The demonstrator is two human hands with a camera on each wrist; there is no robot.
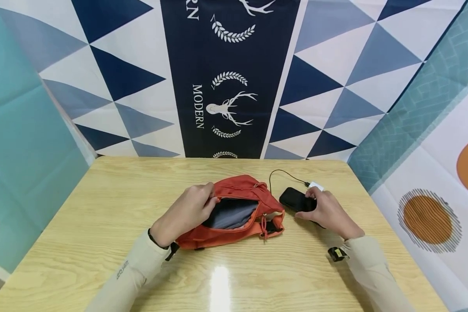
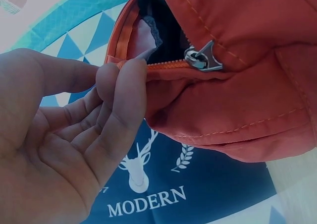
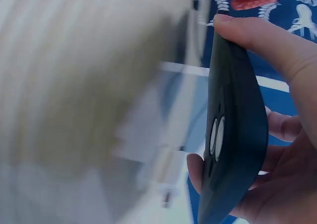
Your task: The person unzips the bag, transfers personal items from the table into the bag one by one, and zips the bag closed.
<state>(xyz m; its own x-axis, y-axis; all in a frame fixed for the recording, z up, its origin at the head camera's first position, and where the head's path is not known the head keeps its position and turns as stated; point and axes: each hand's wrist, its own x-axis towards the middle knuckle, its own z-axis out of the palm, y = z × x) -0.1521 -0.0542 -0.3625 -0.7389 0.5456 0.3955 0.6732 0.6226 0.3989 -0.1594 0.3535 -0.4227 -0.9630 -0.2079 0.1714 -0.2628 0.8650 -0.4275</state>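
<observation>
A red waist bag [image 1: 228, 236] lies on the table with its zipped mouth open, showing a grey lining [image 1: 234, 212]. My left hand [image 1: 189, 212] pinches the edge of that opening between thumb and fingers. Up close in the left wrist view, a metal zip pull [image 2: 203, 59] sits beside the pinched edge. To the right of the bag, my right hand [image 1: 327, 212] grips a black phone [image 1: 294, 198] by its sides. In the right wrist view the phone [image 3: 237, 110] is tilted on edge, with round lenses showing on its back.
Behind the phone lies a white charger plug [image 1: 316, 186] with a thin black cable [image 1: 282, 170] curving toward the bag. The bag's strap and buckle [image 1: 272, 226] lie at its right end. A patterned cloth [image 1: 140, 78] hangs behind the wooden table [image 1: 101, 208].
</observation>
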